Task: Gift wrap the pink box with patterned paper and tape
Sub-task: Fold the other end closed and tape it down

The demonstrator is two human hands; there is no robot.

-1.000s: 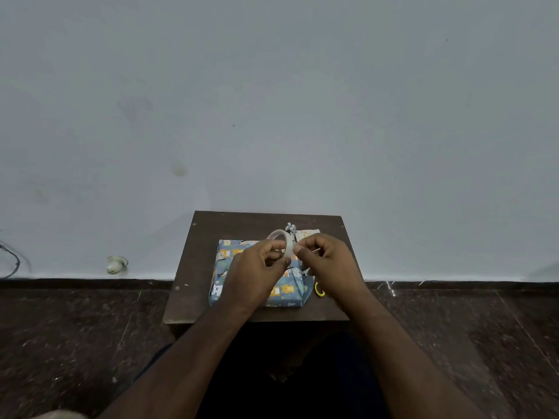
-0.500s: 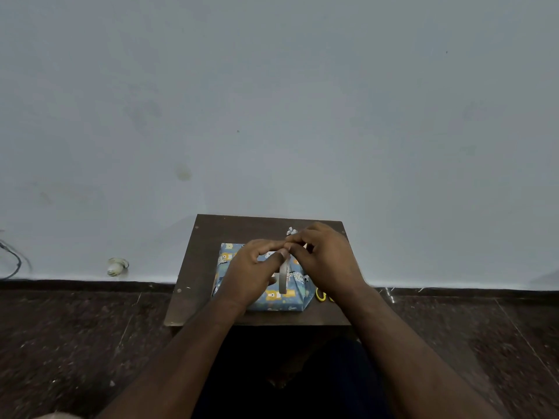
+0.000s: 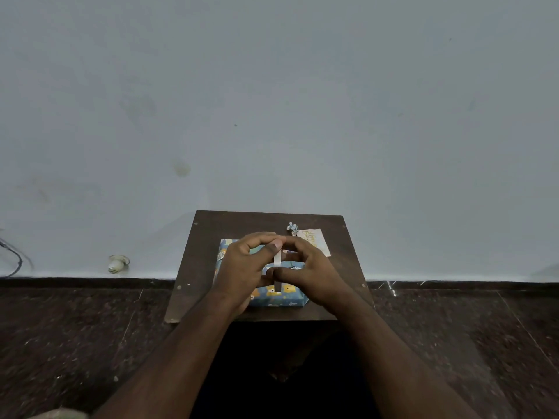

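Yellow writing on the card (image 3: 314, 239) is unreadable; both hands' fingers (image 3: 273, 245) pinch the tape roll (image 3: 277, 261).

The wrapped box (image 3: 276, 296) lies on the table (image 3: 193, 267), a card (image 3: 316, 237) behind it.

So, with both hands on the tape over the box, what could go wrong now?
1. The tape is pinched between the left hand and right hand; it may stick to fingers or twist.
2. It could land crooked on the box.
3. The right hand may knock the card.
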